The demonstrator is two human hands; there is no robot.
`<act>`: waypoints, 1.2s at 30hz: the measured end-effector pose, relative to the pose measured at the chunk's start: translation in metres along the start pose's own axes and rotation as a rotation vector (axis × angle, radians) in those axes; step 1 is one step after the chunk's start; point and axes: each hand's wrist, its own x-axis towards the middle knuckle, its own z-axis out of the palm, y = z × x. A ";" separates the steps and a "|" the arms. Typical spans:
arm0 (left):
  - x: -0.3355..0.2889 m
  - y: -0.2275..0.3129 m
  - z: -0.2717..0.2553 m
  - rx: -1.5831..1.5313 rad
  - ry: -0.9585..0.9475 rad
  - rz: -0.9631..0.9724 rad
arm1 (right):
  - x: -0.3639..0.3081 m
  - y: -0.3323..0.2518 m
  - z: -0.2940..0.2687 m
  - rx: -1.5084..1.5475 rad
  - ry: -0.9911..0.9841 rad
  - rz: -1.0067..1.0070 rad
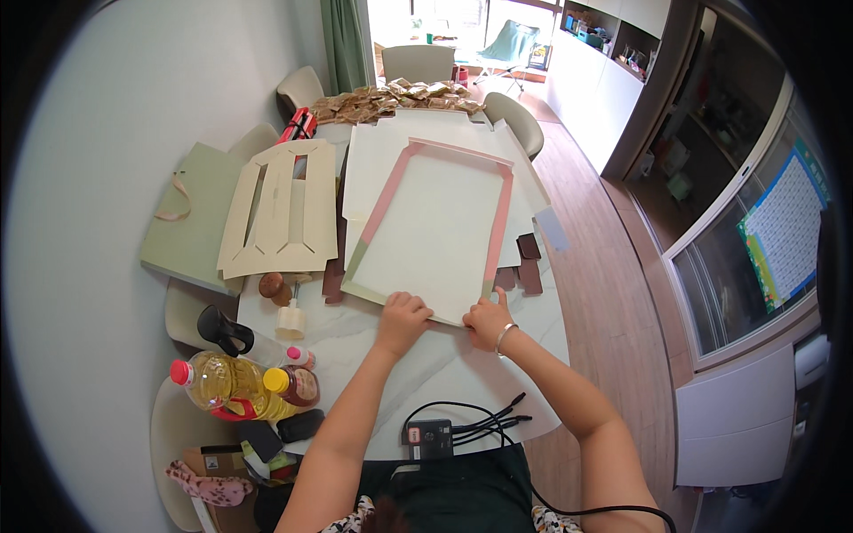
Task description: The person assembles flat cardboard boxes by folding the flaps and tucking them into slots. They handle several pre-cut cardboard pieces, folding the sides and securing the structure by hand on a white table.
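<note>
— Starting left, the left hand (406, 322) has its fingers curled over the near wall of the shallow box (431, 222), gripping it!
— And the step? Looks to me like working that wall into shape.
— Over to the right hand (485, 322): it grips the box by the near right corner, thumb raised.
— The next move, I'd judge, calls for a steady, even hold along that wall.
— And where's the box?
— Directly beyond both hands and touching them, running from near the table's (544, 324) near edge toward its far edge. Flat card (280, 209) to its left, by the table's left edge; white sheet (369, 173) behind.
</note>
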 end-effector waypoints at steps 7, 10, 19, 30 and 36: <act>-0.016 -0.055 -0.034 0.028 0.041 -0.135 | 0.012 -0.025 -0.010 -0.129 -0.121 0.110; -0.020 -0.059 -0.042 0.049 0.004 -0.113 | 0.025 -0.044 -0.021 -0.113 -0.210 0.151; -0.013 -0.050 -0.039 0.070 -0.041 -0.095 | 0.081 -0.098 0.002 0.023 0.200 -0.080; -0.015 -0.049 -0.038 0.030 -0.194 -0.149 | 0.087 -0.090 0.013 0.089 0.227 -0.161; -0.018 -0.044 -0.038 0.005 -0.228 -0.234 | 0.066 -0.072 0.007 0.132 0.201 -0.094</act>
